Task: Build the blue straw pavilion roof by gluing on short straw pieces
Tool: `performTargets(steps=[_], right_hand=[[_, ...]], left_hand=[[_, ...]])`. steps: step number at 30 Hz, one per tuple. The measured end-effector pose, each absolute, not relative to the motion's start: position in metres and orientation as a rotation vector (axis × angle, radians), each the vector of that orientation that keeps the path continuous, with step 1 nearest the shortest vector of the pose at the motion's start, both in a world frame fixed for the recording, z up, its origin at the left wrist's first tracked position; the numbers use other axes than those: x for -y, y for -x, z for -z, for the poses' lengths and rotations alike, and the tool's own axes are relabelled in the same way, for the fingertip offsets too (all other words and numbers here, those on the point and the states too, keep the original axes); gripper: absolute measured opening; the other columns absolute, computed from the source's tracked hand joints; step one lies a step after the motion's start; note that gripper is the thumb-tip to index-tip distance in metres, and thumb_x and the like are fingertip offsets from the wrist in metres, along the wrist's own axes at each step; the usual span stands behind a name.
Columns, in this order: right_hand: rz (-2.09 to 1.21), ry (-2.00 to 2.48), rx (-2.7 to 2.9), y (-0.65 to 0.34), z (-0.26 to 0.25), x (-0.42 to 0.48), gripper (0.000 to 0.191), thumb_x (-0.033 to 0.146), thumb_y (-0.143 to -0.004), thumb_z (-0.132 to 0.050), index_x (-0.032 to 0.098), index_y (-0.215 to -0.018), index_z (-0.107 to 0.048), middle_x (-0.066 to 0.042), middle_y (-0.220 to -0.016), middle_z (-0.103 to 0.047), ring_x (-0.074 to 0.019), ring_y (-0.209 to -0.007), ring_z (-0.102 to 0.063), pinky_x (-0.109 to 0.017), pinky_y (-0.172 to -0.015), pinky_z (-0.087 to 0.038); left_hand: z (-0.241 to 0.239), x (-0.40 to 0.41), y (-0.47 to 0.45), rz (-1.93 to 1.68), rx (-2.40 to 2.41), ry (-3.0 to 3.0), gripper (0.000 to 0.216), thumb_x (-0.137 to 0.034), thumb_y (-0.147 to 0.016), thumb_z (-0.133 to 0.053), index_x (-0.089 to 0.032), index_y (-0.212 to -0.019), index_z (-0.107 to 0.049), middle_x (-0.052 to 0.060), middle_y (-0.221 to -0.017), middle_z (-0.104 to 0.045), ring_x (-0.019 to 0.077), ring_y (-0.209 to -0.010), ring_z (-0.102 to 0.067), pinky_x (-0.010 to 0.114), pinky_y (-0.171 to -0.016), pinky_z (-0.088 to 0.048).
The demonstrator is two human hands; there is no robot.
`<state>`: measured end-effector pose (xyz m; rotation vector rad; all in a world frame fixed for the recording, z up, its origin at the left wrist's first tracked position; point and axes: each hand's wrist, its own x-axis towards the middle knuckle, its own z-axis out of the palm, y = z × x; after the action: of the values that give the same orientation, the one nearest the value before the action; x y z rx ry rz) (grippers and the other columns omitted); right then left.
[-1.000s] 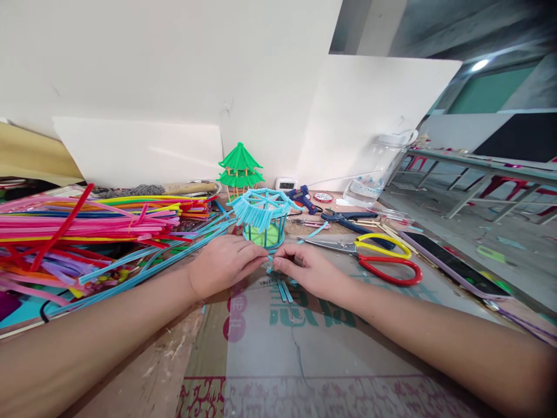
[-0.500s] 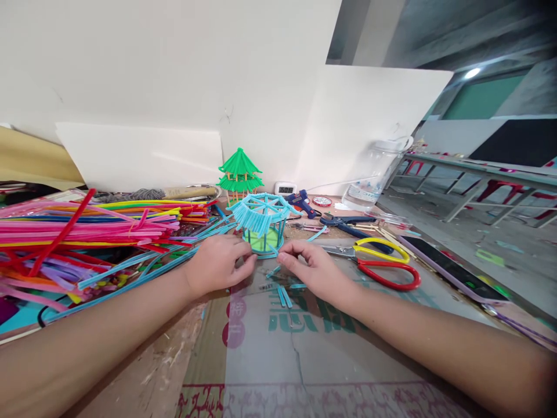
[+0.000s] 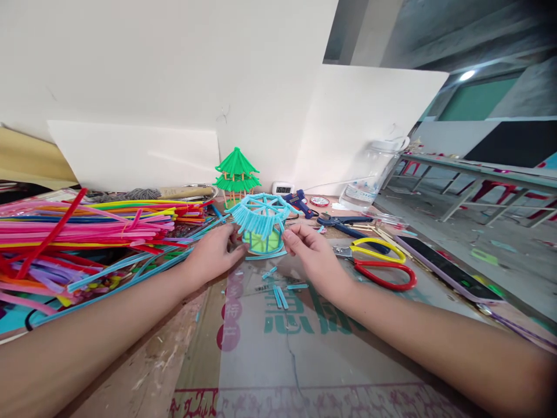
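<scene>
A small light-blue pipe-cleaner pavilion (image 3: 263, 216) stands in front of me, with a fringed roof open at the top, thin posts and a yellow-green floor. My left hand (image 3: 214, 251) grips its left side; some fingertips are hidden behind the model. At the right side, my right hand (image 3: 311, 251) has thumb and forefinger pinched against the model's edge. A blue strip (image 3: 272, 256) lies just before the base. Short cut blue pieces (image 3: 281, 297) are scattered nearer to me on the clear-covered board.
Colourful pipe cleaners (image 3: 100, 226) are heaped at left. Behind stand a green pagoda model (image 3: 237, 168), a small digital timer (image 3: 282, 188) and a glue gun (image 3: 300, 203). On the right lie red-and-yellow scissors (image 3: 383, 273), blue-handled pliers (image 3: 348, 222), a phone (image 3: 448, 267) and a plastic bottle (image 3: 369, 174).
The pavilion has turned a little, and its fringe now faces me more. My right hand has moved up from the base to the model's right side. My left hand has shifted slightly left.
</scene>
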<state>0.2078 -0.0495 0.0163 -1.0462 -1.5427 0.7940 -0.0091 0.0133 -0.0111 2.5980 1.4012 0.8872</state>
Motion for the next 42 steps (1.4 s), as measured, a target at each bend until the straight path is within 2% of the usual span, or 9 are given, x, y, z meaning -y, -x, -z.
performTargets(steps=[5,9,16,22,28,42], right_hand=[[-0.802,1.022,1.48,-0.206,-0.014,0.046,0.028,0.042,-0.088,-0.056,0.019,-0.072,-0.05,0.003,-0.066,-0.046,-0.0124,-0.064,-0.042,-0.026,-0.063,-0.035],[-0.781,1.012,1.47,-0.205,-0.014,0.046,0.029,0.043,-0.088,-0.056,0.02,-0.071,-0.049,0.003,-0.066,-0.046,-0.0126,-0.064,-0.042,-0.027,-0.063,-0.035],[-0.728,1.013,1.442,-0.203,-0.016,0.049,0.025,0.041,-0.089,-0.054,0.02,-0.074,-0.05,0.003,-0.065,-0.046,-0.0133,-0.065,-0.043,-0.027,-0.065,-0.037],[-0.809,1.025,1.436,-0.201,-0.015,0.051,0.028,0.043,-0.088,-0.055,0.02,-0.072,-0.049,0.003,-0.065,-0.046,-0.0129,-0.064,-0.043,-0.026,-0.064,-0.037],[-0.853,1.032,1.445,-0.197,-0.017,0.057,0.027,0.041,-0.088,-0.055,0.02,-0.072,-0.05,0.003,-0.064,-0.047,-0.0125,-0.062,-0.042,-0.026,-0.062,-0.037],[-1.014,1.01,1.428,-0.197,-0.013,0.052,0.028,0.043,-0.083,-0.059,0.02,-0.07,-0.052,0.004,-0.063,-0.051,-0.0122,-0.061,-0.045,-0.027,-0.062,-0.036]], left_hand=[[0.007,-0.016,0.005,-0.906,-1.227,-2.645,0.036,-0.054,-0.085,-0.052,-0.018,-0.085,-0.053,0.004,-0.078,-0.059,0.0187,-0.071,-0.055,0.028,-0.06,-0.039],[0.008,-0.017,0.001,-0.906,-1.262,-2.697,0.039,-0.058,-0.081,-0.057,-0.019,-0.081,-0.05,0.002,-0.074,-0.057,0.0196,-0.069,-0.055,0.029,-0.058,-0.038],[0.011,-0.017,0.0,-0.872,-1.344,-2.758,0.031,-0.049,-0.083,-0.055,-0.019,-0.083,-0.05,0.003,-0.074,-0.059,0.0203,-0.067,-0.057,0.031,-0.056,-0.038],[0.009,-0.016,0.0,-0.868,-1.315,-2.81,0.029,-0.044,-0.084,-0.054,-0.017,-0.096,-0.054,0.006,-0.082,-0.061,0.0235,-0.078,-0.06,0.034,-0.069,-0.044],[0.01,-0.015,0.0,-0.845,-1.349,-2.812,0.027,-0.044,-0.084,-0.053,-0.018,-0.089,-0.054,0.005,-0.078,-0.058,0.0228,-0.076,-0.058,0.033,-0.068,-0.043],[0.006,-0.012,-0.002,-0.835,-1.33,-2.806,0.025,-0.042,-0.083,-0.055,-0.018,-0.092,-0.056,0.005,-0.079,-0.06,0.0231,-0.076,-0.058,0.034,-0.068,-0.043]])
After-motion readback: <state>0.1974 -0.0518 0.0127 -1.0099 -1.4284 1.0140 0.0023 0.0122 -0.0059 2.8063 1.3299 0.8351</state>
